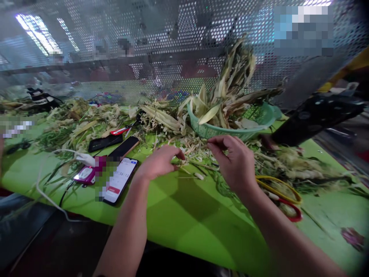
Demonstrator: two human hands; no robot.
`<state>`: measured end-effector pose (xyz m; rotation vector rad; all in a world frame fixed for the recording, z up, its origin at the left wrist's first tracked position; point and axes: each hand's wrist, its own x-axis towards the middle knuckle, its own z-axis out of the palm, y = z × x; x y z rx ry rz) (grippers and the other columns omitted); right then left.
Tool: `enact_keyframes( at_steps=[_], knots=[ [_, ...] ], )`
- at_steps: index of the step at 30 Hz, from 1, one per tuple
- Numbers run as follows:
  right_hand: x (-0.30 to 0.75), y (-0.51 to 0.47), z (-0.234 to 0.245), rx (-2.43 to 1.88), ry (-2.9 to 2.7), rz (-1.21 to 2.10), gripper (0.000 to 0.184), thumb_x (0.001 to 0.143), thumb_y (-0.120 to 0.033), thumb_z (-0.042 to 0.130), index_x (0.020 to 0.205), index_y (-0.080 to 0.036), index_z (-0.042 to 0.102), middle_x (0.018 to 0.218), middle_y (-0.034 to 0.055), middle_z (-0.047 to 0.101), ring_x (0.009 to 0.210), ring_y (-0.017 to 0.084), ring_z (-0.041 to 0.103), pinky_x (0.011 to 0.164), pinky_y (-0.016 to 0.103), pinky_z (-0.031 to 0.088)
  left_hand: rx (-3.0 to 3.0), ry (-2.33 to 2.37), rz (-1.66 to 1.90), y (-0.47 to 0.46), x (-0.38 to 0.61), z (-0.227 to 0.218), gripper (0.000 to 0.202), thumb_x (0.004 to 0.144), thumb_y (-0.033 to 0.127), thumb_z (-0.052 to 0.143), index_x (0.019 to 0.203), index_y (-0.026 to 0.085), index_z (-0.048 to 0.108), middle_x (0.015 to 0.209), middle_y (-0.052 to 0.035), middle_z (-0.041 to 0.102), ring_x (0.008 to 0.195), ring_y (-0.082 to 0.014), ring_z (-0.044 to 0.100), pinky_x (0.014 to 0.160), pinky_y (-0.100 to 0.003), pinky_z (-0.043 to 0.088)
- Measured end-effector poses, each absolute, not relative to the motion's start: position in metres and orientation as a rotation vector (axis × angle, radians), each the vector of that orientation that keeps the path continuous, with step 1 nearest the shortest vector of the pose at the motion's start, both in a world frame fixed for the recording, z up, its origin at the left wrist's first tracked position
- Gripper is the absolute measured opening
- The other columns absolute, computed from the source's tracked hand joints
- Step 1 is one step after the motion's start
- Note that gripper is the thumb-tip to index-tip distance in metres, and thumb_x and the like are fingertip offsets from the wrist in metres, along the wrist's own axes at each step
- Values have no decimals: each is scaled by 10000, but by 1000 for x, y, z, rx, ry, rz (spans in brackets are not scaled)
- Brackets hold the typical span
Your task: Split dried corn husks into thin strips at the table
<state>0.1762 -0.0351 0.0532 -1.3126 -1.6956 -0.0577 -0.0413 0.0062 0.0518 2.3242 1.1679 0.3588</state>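
My left hand (pixel 161 161) and my right hand (pixel 235 161) hover over a green table (pixel 178 215), both pinched on the same thin pale plant strip (pixel 193 151) stretched between their fingertips. Loose dry husks and stalk scraps (pixel 190 144) lie just beyond my fingers. A small whitish piece (pixel 199 176) lies on the cloth below my hands. Behind them stands a teal basket (pixel 230 130) heaped with long dry leaves.
A phone with a lit timer screen (pixel 119 180), a second dark phone (pixel 123 148), a pink device on a white cable (pixel 85 174) and red-handled scissors (pixel 122 130) lie at left. Yellow and red scissors (pixel 284 194) rest right. A perforated metal screen (pixel 161 50) closes the back.
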Motion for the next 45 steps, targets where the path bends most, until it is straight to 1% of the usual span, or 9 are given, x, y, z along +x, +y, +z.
enact_keyframes(
  at_steps=[4,7,12,15,20,29,33,41,45],
  knots=[
    [179,-33,50,-1333,-1629,45,78,847,-266,610,865,-205,654,787,27,676,706,185,601,682,313,456,2408,1155,108,8,-36,44,430,667,168,712,1081,257,639,1103,-28,662,1110,-241,527,917,-342,401],
    [180,-32,49,-1334,-1608,90,73,843,-268,617,856,-207,654,773,19,672,693,177,597,669,302,450,2426,1150,89,10,-33,42,401,648,167,717,1037,252,660,1077,-25,677,1093,-252,526,923,-354,388],
    [180,-31,50,-1328,-1614,105,77,848,-272,611,851,-207,654,783,22,677,704,179,602,679,306,449,2246,1217,439,13,-32,37,151,730,138,614,815,221,708,874,-56,706,879,-229,603,828,-341,426],
    [181,-31,50,-1313,-1609,112,95,856,-286,599,864,-209,654,798,30,676,713,185,603,686,317,455,1936,1073,689,12,-31,39,129,771,236,630,878,217,700,942,-58,703,866,-203,622,809,-316,447],
    [181,-31,51,-1268,-1611,162,93,861,-272,584,862,-199,643,816,35,668,742,186,599,687,311,457,1494,796,918,5,-25,51,271,789,334,663,1000,164,649,967,-68,661,888,-160,611,844,-286,451],
    [181,-31,50,-1255,-1592,257,118,866,-289,583,875,-184,637,822,41,653,742,178,588,676,293,452,1125,652,905,0,-16,46,311,783,320,657,1055,176,610,838,-17,579,651,-79,538,549,-198,403],
    [181,-32,50,-1235,-1607,320,114,863,-282,584,878,-185,641,811,37,645,737,175,584,676,291,455,1176,634,873,-2,-10,47,370,745,321,714,1073,183,612,856,-13,582,647,-72,514,578,-207,402],
    [177,-34,58,-1215,-1715,357,103,847,-291,603,817,-202,645,777,33,651,743,190,592,669,301,456,1293,722,923,0,-3,42,382,731,390,731,1026,167,635,941,-42,650,802,-121,585,802,-267,430],
    [178,-34,59,-1219,-1758,335,109,844,-289,609,775,-205,622,751,24,634,728,186,580,655,292,445,1369,782,963,2,-1,38,380,736,402,723,1036,177,657,952,-42,665,861,-133,573,808,-253,416]
  ],
)
